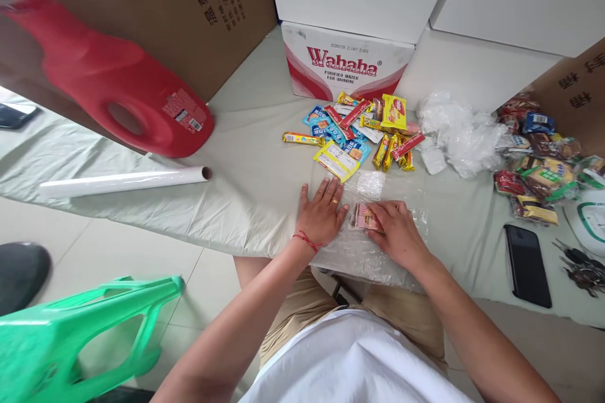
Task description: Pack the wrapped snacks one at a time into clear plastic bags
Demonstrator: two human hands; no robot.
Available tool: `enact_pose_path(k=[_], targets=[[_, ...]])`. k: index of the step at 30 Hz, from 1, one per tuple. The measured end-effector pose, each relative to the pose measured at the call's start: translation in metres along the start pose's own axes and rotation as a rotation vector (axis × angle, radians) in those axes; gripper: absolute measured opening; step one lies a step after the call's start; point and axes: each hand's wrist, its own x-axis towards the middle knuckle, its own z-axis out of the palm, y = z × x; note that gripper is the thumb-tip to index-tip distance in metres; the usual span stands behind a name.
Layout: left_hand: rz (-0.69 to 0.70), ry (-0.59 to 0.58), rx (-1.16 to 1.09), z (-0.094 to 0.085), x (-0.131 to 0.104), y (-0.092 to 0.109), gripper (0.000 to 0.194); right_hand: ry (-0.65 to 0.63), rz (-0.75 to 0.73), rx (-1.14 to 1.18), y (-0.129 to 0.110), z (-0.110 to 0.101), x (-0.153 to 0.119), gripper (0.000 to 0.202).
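My left hand [321, 214] lies flat on the table with its fingers spread, at the left edge of a clear plastic sheet [392, 258]. In my right hand [394, 233] is a small pink snack packet [366, 217], pinched between thumb and fingers and resting on the sheet. A white square patch [371, 184] shows at the sheet's far edge. Just beyond my hands spreads a pile of wrapped snacks, with a yellow-and-white packet [338, 160], blue packets [357, 152], red sticks [356, 114] and a yellow wafer pack [394, 112].
Right of the pile sit crumpled clear plastic [463, 132], more wrapped snacks [543, 170], a black phone [528, 264] and keys [583, 271]. Leftward are a white roll [125, 181] and a red detergent bottle [127, 75]. A Wahaba-like printed carton [347, 63] stands behind; a green stool [89, 334] is on the floor.
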Motion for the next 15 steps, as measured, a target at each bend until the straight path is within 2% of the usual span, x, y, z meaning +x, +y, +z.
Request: enact_pose_path(k=[3,6,11,15], targets=[[-0.012,-0.004,-0.008,-0.001,-0.001,0.001,0.06,0.081,-0.031,0.047,-0.004,-0.005,-0.011,0.055],[-0.03,-0.006,-0.015,-0.002,-0.005,0.004,0.06,0.162,-0.105,0.101,-0.013,-0.004,-0.042,0.056],[-0.098,0.0,-0.032,-0.002,-0.019,0.008,0.061,0.104,-0.182,0.054,-0.023,0.024,-0.105,0.058],[-0.131,-0.029,-0.051,-0.007,-0.023,0.004,0.059,0.178,-0.118,0.078,-0.016,0.039,-0.121,0.052]])
